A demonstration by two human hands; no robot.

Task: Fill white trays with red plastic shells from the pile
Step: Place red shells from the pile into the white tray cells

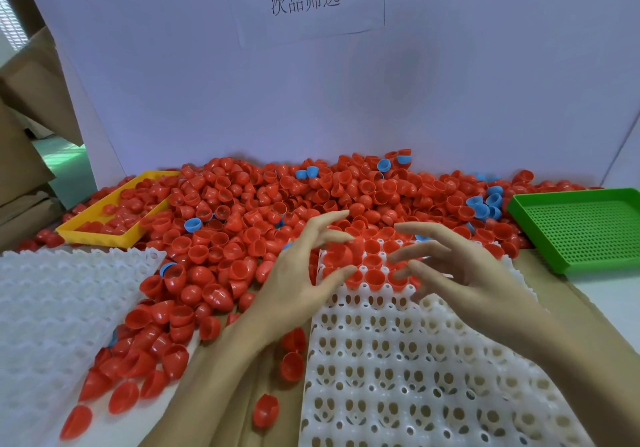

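A big pile of red plastic shells (242, 211), with a few blue ones mixed in, covers the far half of the table. A white tray (398, 360) with rows of round pockets lies in front of me; its far rows hold several red shells (375, 275), open side up. My left hand (298, 273) is at the tray's far left corner and pinches a red shell (337, 254) between thumb and fingers. My right hand (460, 273) hovers over the filled rows with its fingers spread and nothing in it.
Another white tray (52, 308) lies at the left. A yellow tray (104, 235) with red shells sits at the pile's left edge, and a green perforated tray (588, 231) at the right. A white board with a paper sign stands behind. Cardboard boxes are stacked far left.
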